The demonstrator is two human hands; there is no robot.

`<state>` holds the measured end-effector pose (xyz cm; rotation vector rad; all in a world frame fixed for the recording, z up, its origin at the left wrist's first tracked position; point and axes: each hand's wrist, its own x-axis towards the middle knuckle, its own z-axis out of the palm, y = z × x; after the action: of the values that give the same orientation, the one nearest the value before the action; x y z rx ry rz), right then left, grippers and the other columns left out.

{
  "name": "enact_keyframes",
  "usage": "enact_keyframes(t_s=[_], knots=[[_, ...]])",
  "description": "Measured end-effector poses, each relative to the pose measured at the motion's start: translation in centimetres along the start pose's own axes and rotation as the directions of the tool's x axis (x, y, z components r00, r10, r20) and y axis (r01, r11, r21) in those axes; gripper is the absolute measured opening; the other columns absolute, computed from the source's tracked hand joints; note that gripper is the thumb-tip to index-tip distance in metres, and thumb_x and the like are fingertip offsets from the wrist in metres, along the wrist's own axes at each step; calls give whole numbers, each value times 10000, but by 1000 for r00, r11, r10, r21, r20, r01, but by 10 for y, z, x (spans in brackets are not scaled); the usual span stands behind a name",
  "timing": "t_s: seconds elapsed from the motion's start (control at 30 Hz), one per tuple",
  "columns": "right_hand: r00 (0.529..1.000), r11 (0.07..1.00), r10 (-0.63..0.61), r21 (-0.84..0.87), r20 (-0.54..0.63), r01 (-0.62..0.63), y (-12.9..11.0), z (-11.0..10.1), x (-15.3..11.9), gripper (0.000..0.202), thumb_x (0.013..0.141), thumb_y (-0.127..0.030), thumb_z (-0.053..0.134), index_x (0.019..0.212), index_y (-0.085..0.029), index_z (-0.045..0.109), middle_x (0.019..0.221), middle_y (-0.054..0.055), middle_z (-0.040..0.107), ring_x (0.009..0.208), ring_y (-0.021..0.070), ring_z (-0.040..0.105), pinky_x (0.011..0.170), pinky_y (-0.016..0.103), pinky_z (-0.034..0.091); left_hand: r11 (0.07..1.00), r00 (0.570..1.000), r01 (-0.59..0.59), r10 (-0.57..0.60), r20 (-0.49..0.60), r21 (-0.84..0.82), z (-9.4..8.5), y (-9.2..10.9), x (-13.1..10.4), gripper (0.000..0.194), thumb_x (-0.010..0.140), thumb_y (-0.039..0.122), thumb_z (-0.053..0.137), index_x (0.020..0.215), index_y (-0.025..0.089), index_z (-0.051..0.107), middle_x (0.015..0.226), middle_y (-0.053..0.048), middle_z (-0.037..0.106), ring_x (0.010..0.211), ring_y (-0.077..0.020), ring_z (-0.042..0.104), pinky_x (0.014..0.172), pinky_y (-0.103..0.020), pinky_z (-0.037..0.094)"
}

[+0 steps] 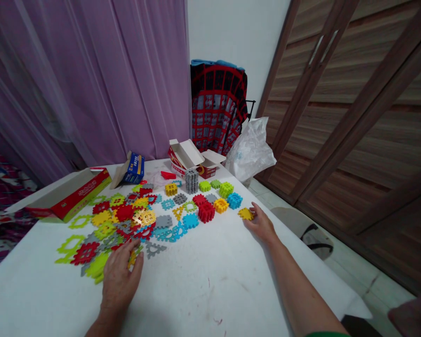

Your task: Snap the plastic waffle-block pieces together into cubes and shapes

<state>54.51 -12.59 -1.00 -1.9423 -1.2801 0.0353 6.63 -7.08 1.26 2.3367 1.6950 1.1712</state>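
Observation:
My left hand (121, 271) rests at the near edge of a loose pile of plastic tiles, fingers apart, beside a lime green tile (97, 266) and a grey triangle (155, 249). A small yellow-green piece lies partly hidden between its thumb and fingers. On the right, my right hand (260, 223) has its fingers around the edge of a yellow tile (245, 214) on the table. Left of that tile stand stacks: blue (235, 200), yellow (221, 205), red (206, 211), green (226, 189) and a tall grey one (192, 181).
Open cardboard boxes, one red and green (86, 189), one blue (135, 168) and one red (210, 168), stand along the back of the white table (210, 290). A white plastic bag (250, 150) is at the back right corner.

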Motion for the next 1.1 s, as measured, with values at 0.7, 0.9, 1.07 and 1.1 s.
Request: enact_keyframes(t_s=[0.7, 0.9, 1.07, 1.1], knots=[[999, 999, -50, 12, 7, 50, -2, 5, -1, 805, 677, -415, 629, 1419, -175, 427, 1122, 109, 686, 997, 261, 646, 906, 407, 485, 1000, 1000, 7, -8, 20, 23, 1, -4, -2, 387, 872, 423, 444, 1125, 197, 630, 1095, -111, 708, 1046, -285, 635, 986, -464, 456], [1000, 999, -13, 33, 17, 13, -4, 3, -1, 800, 662, -424, 631, 1403, -182, 452, 1144, 109, 678, 1028, 264, 639, 941, 415, 467, 1000, 999, -31, 31, -14, 3, 4, -7, -2, 368, 871, 424, 469, 1123, 206, 627, 1090, -105, 709, 1032, -281, 640, 974, -452, 462], [999, 996, 27, 82, -22, -25, -3, 3, -2, 763, 659, -501, 633, 1340, -177, 514, 1159, 129, 663, 986, 261, 647, 883, 417, 488, 999, 996, -37, 36, -79, -14, 4, -6, -3, 335, 877, 403, 458, 1102, 220, 625, 1065, -97, 711, 1011, -274, 640, 957, -449, 470], [998, 996, 32, 87, -51, -27, -3, 3, -3, 737, 672, -525, 619, 1313, -172, 535, 1145, 135, 667, 965, 264, 647, 853, 421, 497, 999, 995, -36, 35, -91, -7, 3, -7, -2, 327, 882, 393, 453, 1099, 221, 627, 1063, -97, 712, 1016, -274, 638, 960, -451, 468]])
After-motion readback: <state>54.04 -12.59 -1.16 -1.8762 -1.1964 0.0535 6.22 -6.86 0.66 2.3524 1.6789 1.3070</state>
